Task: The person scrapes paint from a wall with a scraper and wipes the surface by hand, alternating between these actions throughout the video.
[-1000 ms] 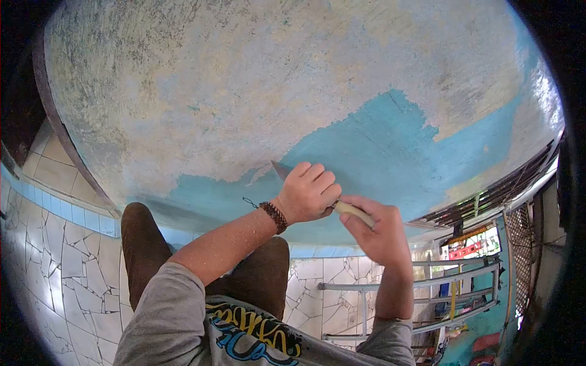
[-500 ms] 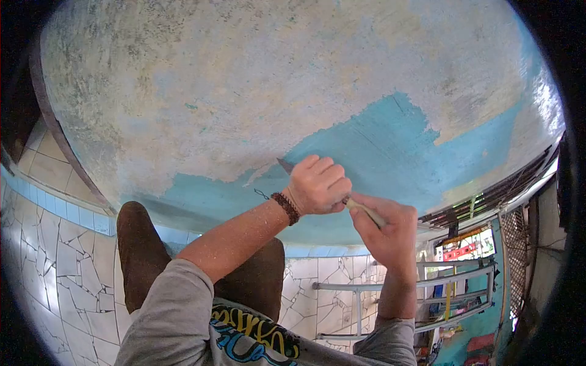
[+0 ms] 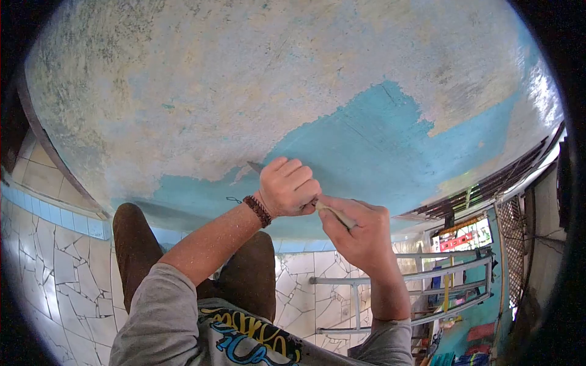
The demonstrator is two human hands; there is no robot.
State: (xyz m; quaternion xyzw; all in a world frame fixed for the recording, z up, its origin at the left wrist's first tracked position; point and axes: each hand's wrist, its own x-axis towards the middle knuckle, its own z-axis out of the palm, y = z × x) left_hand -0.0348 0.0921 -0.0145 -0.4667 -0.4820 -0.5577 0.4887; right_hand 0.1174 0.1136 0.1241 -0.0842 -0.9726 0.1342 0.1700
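Note:
My left hand (image 3: 289,186), with a braided brown bracelet (image 3: 259,211) on its wrist, is closed round the front part of a knife. The knife's dark pointed blade tip (image 3: 254,166) sticks out past the knuckles and meets the wall near the ragged edge of the blue paint (image 3: 342,143). My right hand (image 3: 360,229) grips the knife's pale handle (image 3: 340,218), with the thumb along it. Most of the blade is hidden in my left fist. Above the blue paint, the wall (image 3: 201,104) is bare and mottled grey-beige.
A metal ladder (image 3: 357,281) is at the lower right, beside my right forearm. Light cracked-pattern tiles (image 3: 70,274) cover the floor. My knees (image 3: 131,229) are close to the wall's lower edge. Dark slats (image 3: 482,183) run along the right.
Both hands and the knife have moved left across the wall in the view, which has itself shifted slightly. The grip is unchanged.

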